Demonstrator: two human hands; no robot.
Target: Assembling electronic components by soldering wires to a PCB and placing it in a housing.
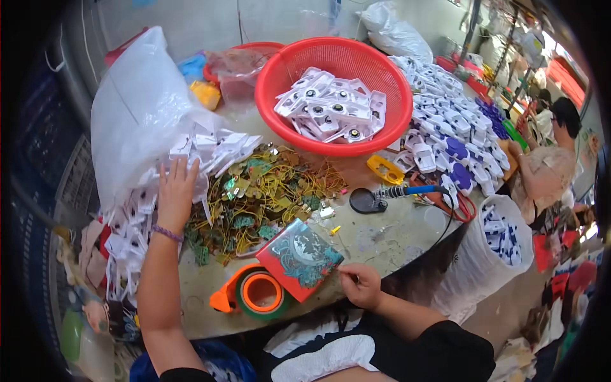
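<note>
My left hand lies with fingers stretched out on white plastic casings that spill from a large clear plastic bag. My right hand is closed, thumb and fingers pressed together at the corner of a red box with a teal pattern; what they pinch, if anything, is hidden. An orange tape dispenser with a roll of tape sits left of the box. Beyond it lies a heap of small circuit boards with yellow wires.
A red plastic basket holds white casings with dark round parts. A soldering iron with a blue handle rests on its stand. White and purple parts pile up at the right. A white sack stands beside the table; a person sits beyond.
</note>
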